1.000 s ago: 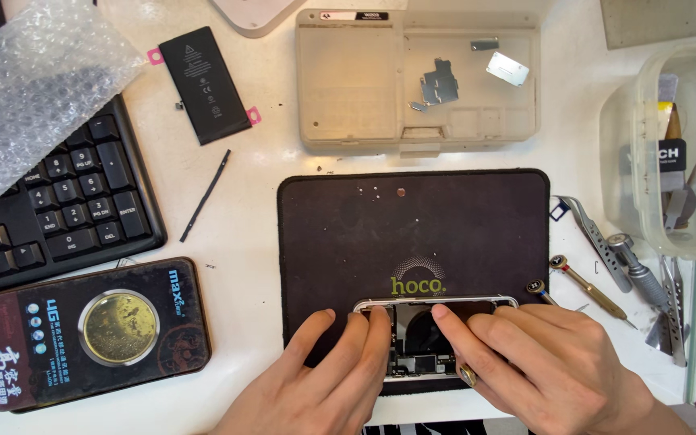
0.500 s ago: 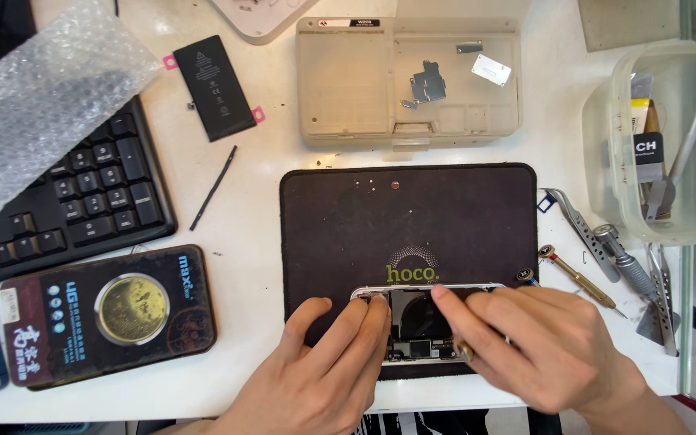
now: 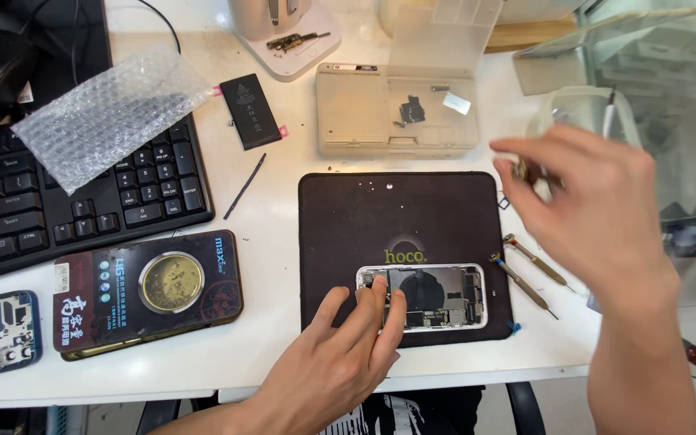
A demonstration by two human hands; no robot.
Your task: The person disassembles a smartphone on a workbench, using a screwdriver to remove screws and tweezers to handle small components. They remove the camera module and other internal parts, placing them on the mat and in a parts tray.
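now left hand (image 3: pixel 340 362) presses flat, fingers (image 3: pixel 380 310) extended, on the opened phone (image 3: pixel 428 296) atop the dark mat (image 3: pixel 396 217). right hand (image 3: pixel 590 209) is raised and blurred; fingers loosely curled, any hold cannot be told.

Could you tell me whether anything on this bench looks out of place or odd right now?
Mostly the bubble wrap, which lies across the keyboard and covers some keys. A loose black battery sits askew on the table. The opened phone under the left hand lies square on the dark mat.

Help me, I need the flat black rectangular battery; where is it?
In the head view, the flat black rectangular battery lies upper left on the white desk, between the black keyboard and beige parts box.
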